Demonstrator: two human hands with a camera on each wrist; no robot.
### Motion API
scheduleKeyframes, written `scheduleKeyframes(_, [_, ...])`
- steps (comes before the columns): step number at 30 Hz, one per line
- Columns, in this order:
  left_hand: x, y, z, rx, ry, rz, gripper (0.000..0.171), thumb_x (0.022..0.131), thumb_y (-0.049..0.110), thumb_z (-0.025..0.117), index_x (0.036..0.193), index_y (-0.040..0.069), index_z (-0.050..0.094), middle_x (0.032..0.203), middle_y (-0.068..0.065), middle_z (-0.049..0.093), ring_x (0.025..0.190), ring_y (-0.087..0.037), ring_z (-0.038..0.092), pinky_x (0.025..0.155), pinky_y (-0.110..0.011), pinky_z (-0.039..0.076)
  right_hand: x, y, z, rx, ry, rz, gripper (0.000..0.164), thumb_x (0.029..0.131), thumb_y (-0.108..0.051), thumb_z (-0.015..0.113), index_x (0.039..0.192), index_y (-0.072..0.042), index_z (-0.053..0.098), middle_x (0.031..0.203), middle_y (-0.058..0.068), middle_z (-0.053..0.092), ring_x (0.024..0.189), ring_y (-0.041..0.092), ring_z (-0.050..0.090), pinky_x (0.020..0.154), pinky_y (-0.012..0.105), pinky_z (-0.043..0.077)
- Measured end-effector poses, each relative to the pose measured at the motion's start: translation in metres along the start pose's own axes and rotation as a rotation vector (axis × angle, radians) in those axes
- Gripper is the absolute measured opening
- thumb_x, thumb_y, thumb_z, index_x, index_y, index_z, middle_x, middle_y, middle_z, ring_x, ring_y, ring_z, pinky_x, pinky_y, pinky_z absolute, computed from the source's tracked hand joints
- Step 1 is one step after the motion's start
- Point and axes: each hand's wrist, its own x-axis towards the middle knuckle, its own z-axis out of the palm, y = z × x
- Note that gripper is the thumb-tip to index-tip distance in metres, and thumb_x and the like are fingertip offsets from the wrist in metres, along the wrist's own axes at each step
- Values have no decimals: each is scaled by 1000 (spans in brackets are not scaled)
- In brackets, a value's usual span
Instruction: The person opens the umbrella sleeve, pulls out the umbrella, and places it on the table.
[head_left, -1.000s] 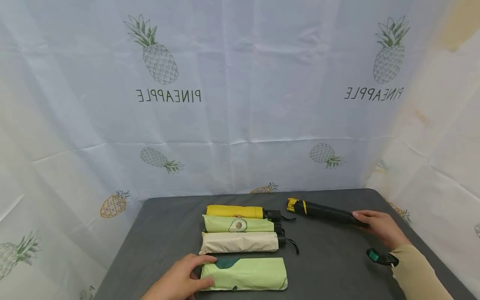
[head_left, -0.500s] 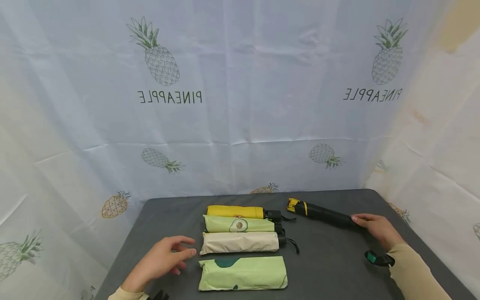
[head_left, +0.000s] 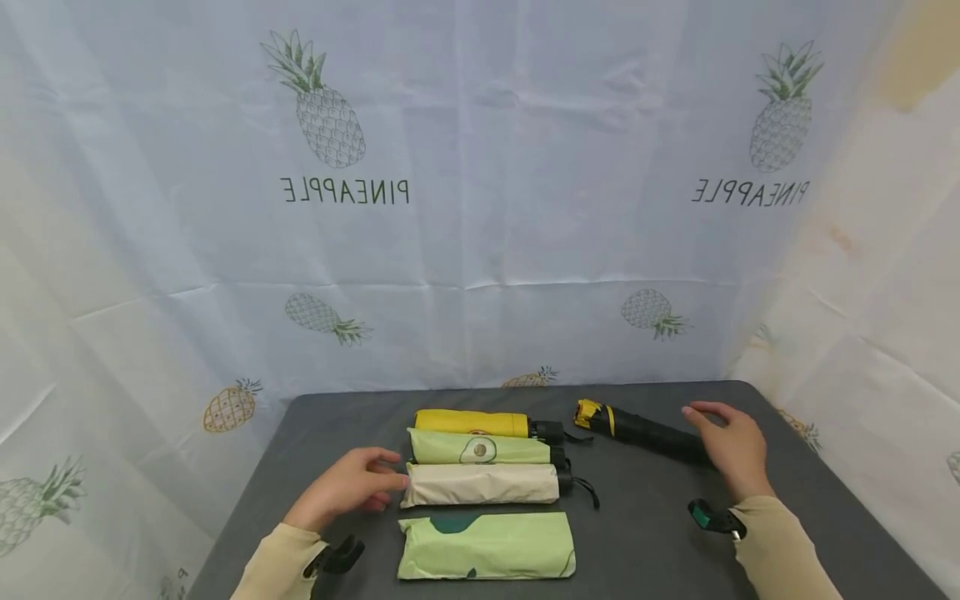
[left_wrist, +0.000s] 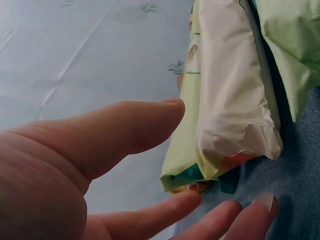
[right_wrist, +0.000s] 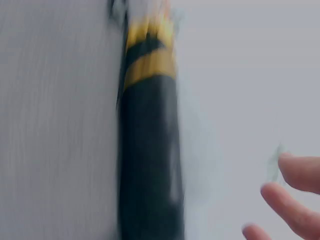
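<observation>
My left hand (head_left: pixel 352 485) hovers at the left end of a cream folded umbrella (head_left: pixel 483 485), holding nothing. In the left wrist view its thumb and fingers stand apart beside that umbrella's end (left_wrist: pixel 232 95). Behind the cream one lie a light green avocado-print umbrella (head_left: pixel 442 447) and a yellow umbrella (head_left: pixel 468 422), side by side. In front is a light green, sleeve-like fabric piece (head_left: pixel 517 546) with dark green patches. My right hand (head_left: pixel 735 446) is by the near end of a black umbrella with yellow trim (head_left: pixel 652 435). Its fingers (right_wrist: pixel 300 175) are spread, apart from the black umbrella.
All of these lie on a dark grey table (head_left: pixel 330 425). A white pineapple-print curtain (head_left: pixel 480 208) rises behind the table and along both sides. Black straps with small devices sit on both wrists; the right wrist view is blurred by motion.
My left hand has left the front green piece and moved back to the cream umbrella's end. My right hand has let go of the black umbrella and shifted slightly left.
</observation>
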Motion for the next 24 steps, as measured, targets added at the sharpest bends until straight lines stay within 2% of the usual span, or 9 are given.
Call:
scheduleKeyframes(2, [6,0,0,-8,-1,-14,67,98,31,82,149,-5,58,128,-16,75,96,-27,77,84,-45,67,-11,-18,16,19,-17,-58,58,110,-50,61,145,-5,66,157,30,55,145,52,47,113,70,43])
scheduleKeyframes(6, [13,-3,-1,-22,-16,-31,67,97,30,82,148,-6,59,134,-19,72,101,-29,78,87,-46,67,-33,-51,53,40,-145,-150,45,107,-41,69,139,-10,72,142,21,69,131,42,64,104,60,56])
scheduleKeyframes(8, [15,-4,0,-24,-31,-33,68,96,31,83,148,-7,60,135,-19,72,103,-29,78,89,-47,67,-44,-62,70,48,-225,-189,39,105,-36,74,134,-11,75,132,15,75,122,37,70,99,54,60])
scheduleKeyframes(12, [16,-4,1,-18,-56,-38,67,96,32,83,147,-6,61,132,-16,74,105,-28,78,89,-47,67,-59,-75,94,80,-376,-228,31,98,-30,81,124,-14,79,118,5,78,106,23,73,89,43,62])
scheduleKeyframes(15, [15,-4,3,-18,-74,-31,66,95,32,84,145,-6,62,128,-14,75,104,-27,77,89,-46,67,-66,-79,103,76,-444,-232,29,95,-28,85,120,-15,80,111,1,78,98,16,72,85,40,62])
scheduleKeyframes(24, [19,-6,10,-8,-88,-32,60,96,28,83,139,-10,65,121,-14,76,97,-23,76,85,-44,68,-67,-74,105,35,-513,-212,28,91,-25,87,116,-14,81,107,0,78,92,15,70,81,42,61])
